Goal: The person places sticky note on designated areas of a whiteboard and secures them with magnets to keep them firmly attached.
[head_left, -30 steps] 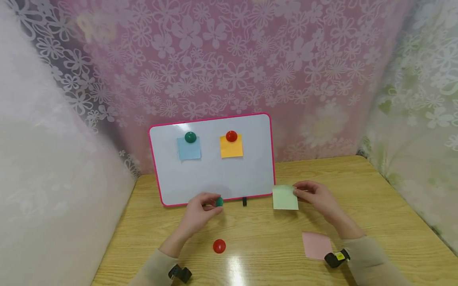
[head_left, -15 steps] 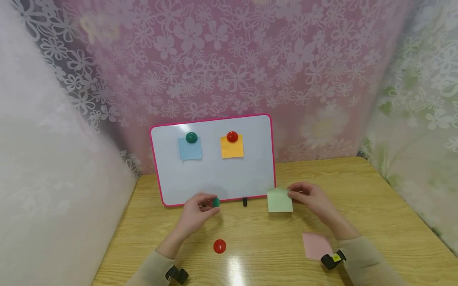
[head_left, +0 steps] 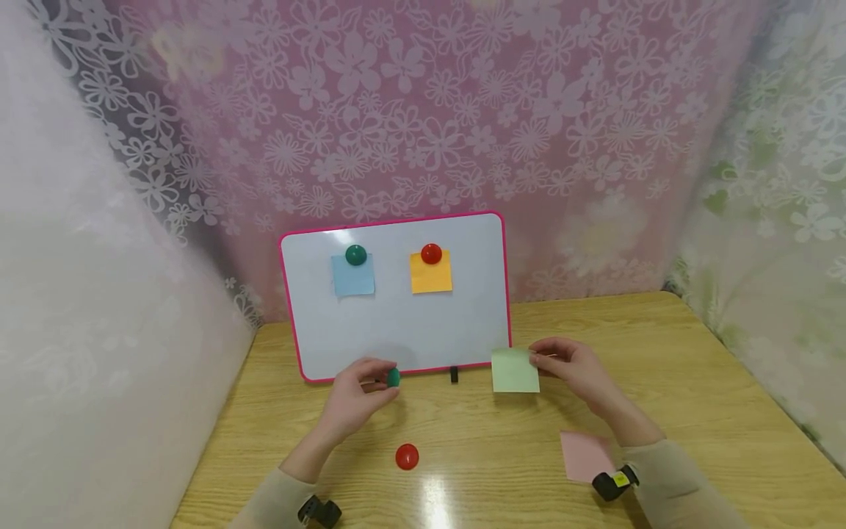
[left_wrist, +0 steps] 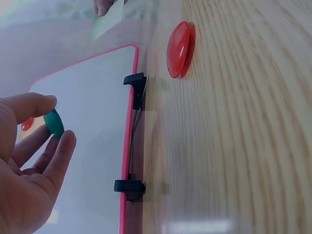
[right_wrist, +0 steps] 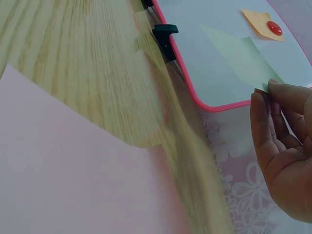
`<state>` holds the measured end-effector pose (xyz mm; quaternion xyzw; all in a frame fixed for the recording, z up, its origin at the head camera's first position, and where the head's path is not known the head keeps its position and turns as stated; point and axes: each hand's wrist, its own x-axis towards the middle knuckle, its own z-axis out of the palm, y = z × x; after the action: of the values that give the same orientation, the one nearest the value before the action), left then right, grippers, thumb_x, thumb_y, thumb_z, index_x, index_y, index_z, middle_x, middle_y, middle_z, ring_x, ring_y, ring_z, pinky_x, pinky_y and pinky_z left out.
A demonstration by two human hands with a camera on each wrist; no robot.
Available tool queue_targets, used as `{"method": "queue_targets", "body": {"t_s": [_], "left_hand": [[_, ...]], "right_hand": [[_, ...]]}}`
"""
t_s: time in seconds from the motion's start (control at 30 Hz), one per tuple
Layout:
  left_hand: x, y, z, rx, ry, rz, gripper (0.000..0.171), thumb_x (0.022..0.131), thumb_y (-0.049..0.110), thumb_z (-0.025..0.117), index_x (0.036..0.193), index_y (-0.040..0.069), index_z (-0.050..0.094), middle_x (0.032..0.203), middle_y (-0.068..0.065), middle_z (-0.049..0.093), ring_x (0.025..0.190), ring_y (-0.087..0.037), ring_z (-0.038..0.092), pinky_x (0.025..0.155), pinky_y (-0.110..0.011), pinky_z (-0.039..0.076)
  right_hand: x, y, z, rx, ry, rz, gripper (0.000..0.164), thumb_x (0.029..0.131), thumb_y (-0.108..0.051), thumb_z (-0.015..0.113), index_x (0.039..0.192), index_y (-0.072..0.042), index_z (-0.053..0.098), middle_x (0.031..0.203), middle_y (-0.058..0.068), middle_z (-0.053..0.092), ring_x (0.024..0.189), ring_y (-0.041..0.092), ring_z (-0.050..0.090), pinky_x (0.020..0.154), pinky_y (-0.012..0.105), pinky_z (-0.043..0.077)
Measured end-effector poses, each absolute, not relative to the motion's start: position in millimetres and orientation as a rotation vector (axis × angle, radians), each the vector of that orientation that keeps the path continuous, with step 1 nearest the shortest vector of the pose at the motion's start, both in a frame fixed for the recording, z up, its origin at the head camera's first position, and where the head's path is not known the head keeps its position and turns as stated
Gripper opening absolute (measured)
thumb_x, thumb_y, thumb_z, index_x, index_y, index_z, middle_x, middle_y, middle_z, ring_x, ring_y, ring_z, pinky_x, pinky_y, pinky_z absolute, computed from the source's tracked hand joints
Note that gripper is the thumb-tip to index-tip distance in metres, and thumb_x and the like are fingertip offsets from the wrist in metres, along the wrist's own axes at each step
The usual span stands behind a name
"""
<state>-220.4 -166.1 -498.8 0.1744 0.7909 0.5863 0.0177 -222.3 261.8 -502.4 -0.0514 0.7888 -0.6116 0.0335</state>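
One green magnet [left_wrist: 54, 125] between the left fingers [left_wrist: 62, 153]

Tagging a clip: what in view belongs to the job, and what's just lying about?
Likely the job:
- green magnet in left hand
- green note in right hand
- whiteboard, blue note, orange note

Lying about:
- red magnet, pink note on table (possibly job items too)

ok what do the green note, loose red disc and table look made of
Green note: matte paper, judging by its thin sheet and crisp edges. Loose red disc: probably plastic, glossy, with bright highlights on its dome. Table: wood-look, slightly shiny; grain and glare show, but solid wood or laminate is unclear.
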Motion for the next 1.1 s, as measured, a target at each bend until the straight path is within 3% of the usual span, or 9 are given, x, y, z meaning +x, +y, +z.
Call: {"method": "queue_targets", "body": {"t_s": [0.33, 0.67, 1.1], "left_hand": [[-220, -173, -498, 0.509, 2.495, 1.850, 0.040, 0.090, 0.002, 0.086, 0.128, -0.001, 0.075, 0.120, -0.008, 0.070, 0.109, -0.028, 0.070, 0.093, -0.034, 0.061], [-220, -178, -498, 0.489, 2.508, 1.884, 0.041, 0.087, 0.000, 0.088, 0.127, -0.003, 0.075, 0.118, -0.009, 0.069, 0.105, -0.027, 0.072, 0.094, -0.035, 0.061], [-221, -182, -497, 0.491, 2.541, 1.904, 0.040, 0.087, -0.004, 0.087, 0.125, -0.004, 0.075, 0.117, -0.010, 0.069, 0.105, -0.028, 0.071, 0.093, -0.034, 0.061]], "right_hand": [[-225, 254, -497, -0.196, 2.393, -1.871, 0.047, 0.106, -0.023, 0.072, 0.140, 0.007, 0.062, 0.133, 0.023, 0.066, 0.110, 0.017, 0.072, 0.099, 0.045, 0.058], [-229, 243, -498, -0.194, 2.369, -1.895, 0.041, 0.104, -0.019, 0.074, 0.135, 0.007, 0.066, 0.128, 0.020, 0.070, 0.108, 0.017, 0.072, 0.099, 0.047, 0.059], [-229, 232, -495, -0.185, 2.364, -1.891, 0.036, 0.103, -0.019, 0.074, 0.130, 0.005, 0.068, 0.125, 0.016, 0.072, 0.107, 0.017, 0.073, 0.093, 0.032, 0.060]]}}
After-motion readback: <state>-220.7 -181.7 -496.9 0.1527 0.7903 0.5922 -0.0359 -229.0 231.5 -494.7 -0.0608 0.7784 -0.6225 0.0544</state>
